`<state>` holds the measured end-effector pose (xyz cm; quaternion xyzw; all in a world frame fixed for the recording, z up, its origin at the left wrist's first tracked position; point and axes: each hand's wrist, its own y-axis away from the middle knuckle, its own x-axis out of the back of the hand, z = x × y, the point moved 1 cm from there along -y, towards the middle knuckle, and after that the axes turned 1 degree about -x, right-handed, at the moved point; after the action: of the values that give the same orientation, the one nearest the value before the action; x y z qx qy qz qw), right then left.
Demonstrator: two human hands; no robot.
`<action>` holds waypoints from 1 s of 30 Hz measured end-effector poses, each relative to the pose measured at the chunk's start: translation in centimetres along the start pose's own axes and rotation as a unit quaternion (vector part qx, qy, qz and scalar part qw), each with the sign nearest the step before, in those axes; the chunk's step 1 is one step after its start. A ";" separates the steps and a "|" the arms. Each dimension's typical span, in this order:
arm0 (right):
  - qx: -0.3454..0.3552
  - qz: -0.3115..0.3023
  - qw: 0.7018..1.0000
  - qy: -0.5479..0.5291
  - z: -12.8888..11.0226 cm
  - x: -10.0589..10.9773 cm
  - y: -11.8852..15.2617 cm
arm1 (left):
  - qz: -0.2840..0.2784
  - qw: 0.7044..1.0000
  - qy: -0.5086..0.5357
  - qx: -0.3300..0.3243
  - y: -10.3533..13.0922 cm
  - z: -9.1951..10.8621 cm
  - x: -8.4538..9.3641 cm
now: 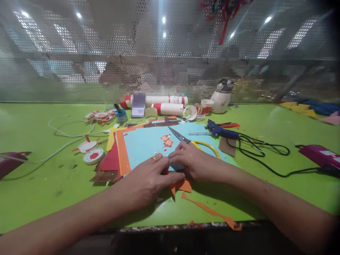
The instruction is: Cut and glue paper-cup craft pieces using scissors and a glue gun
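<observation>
My left hand (pixel 147 180) and my right hand (pixel 195 161) meet over the near edge of a light blue paper sheet (pixel 142 147). The fingers of both are curled and pressed together; whatever they pinch is hidden behind them. Just below lie cut orange paper scraps (pixel 184 185), partly under my hands. Scissors with yellow handles (pixel 208 144) rest on the blue sheet beside my right hand, blades pointing away to the left. Two small red-and-gold paper cutouts (pixel 167 141) lie beyond my fingertips, with tiny paper bits around them.
Right of the papers lies a blue glue gun (pixel 220 130) with a black cord running to a purple power strip (pixel 320 156). Paper cups (pixel 168 109), an ink bottle (pixel 121 115) and a white jug (pixel 221 99) stand behind. Decorated paper discs (pixel 94 156) lie left; an orange strip (pixel 209 209) lies in front.
</observation>
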<state>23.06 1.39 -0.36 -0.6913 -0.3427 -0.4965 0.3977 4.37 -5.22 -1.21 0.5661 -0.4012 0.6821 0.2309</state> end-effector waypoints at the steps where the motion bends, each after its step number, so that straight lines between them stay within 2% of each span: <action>1: -0.008 0.000 1.000 0.002 0.3 0.0 -0.2 | -0.006 1.000 -0.004 -0.009 -0.1 -0.3 0.0; 4: -0.039 0.028 0.999 -0.023 1.1 0.1 -0.2 | -0.013 0.999 -0.036 -0.032 -0.3 -1.0 0.3; 7: -0.078 0.089 0.990 -0.072 1.3 0.6 0.6 | -0.006 0.996 -0.079 -0.052 -0.7 -1.3 0.4; 10: -0.092 0.123 0.981 -0.123 0.8 1.1 1.4 | -0.005 0.996 -0.080 -0.023 -1.0 -1.2 -0.1; 13: -0.056 0.077 0.987 -0.131 -0.1 1.1 1.5 | -0.012 0.998 -0.052 0.019 -1.0 -1.1 -1.1; 17: -0.038 0.000 0.998 -0.046 -1.1 0.1 1.2 | -0.018 0.999 -0.016 0.030 -0.7 -1.1 -2.0; 20: -0.034 -0.006 0.999 0.010 -1.3 -0.5 1.2 | -0.015 1.000 0.006 0.020 -0.5 -1.1 -2.1; 26: -0.056 0.024 0.998 0.013 -1.2 -0.8 1.2 | 0.007 0.999 0.006 0.032 -0.2 -0.8 -1.8; 30: -0.051 0.015 0.998 0.028 -1.2 -1.1 1.2 | 0.005 0.999 0.005 0.031 0.0 -0.9 -2.3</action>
<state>23.31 -0.35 -1.38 -0.7014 -0.2953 -0.5267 0.3787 4.39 -4.23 -3.41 0.5679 -0.3816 0.6979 0.2117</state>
